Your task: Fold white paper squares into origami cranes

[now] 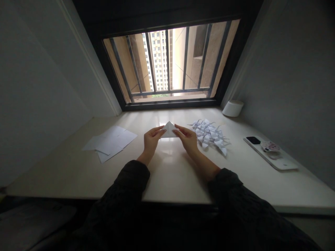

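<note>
A small folded white paper (169,130), triangular with its point facing the window, is held between my two hands over the middle of the white sill. My left hand (152,140) pinches its left corner between thumb and fingers. On the opposite corner, my right hand (188,140) has the same kind of pinch. Just beyond the right hand lies a heap of folded paper cranes (209,133). Several flat white paper sheets (112,139) lie overlapping to the left.
A white phone (272,153) with a round grip on its back lies at the right. A white cup-like container (232,108) stands in the far right corner. Behind the sill (172,177) is a dark-framed window (170,104) with bars outside; walls close in both sides.
</note>
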`<action>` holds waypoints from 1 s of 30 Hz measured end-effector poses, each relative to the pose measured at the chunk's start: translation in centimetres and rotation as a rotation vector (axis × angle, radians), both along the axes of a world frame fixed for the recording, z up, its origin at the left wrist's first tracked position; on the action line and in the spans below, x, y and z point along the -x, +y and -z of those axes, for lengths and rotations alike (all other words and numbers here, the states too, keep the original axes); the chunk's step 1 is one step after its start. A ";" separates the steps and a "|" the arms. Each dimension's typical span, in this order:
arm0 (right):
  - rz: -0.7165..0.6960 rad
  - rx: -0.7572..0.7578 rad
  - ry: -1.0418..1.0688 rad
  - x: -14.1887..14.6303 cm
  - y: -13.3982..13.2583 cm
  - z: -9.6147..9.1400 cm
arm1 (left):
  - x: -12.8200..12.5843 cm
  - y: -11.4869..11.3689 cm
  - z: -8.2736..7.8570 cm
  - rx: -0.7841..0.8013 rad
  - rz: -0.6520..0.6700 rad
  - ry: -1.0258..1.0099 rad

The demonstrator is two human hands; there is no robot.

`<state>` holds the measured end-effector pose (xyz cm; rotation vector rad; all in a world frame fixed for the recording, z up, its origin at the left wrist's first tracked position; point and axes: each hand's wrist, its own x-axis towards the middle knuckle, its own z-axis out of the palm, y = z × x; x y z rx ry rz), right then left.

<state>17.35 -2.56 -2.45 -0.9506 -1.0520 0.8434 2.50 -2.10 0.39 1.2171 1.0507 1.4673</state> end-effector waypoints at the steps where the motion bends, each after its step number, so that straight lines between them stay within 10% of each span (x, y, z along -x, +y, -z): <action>1: 0.012 -0.005 0.002 0.0 0.1 0.1 | 0.0 0.0 0.0 0.004 -0.005 0.001; 30: 0.108 -0.044 -0.185 -0.4 0.1 0.7 | 0.4 0.9 1.6 -0.120 -0.035 0.153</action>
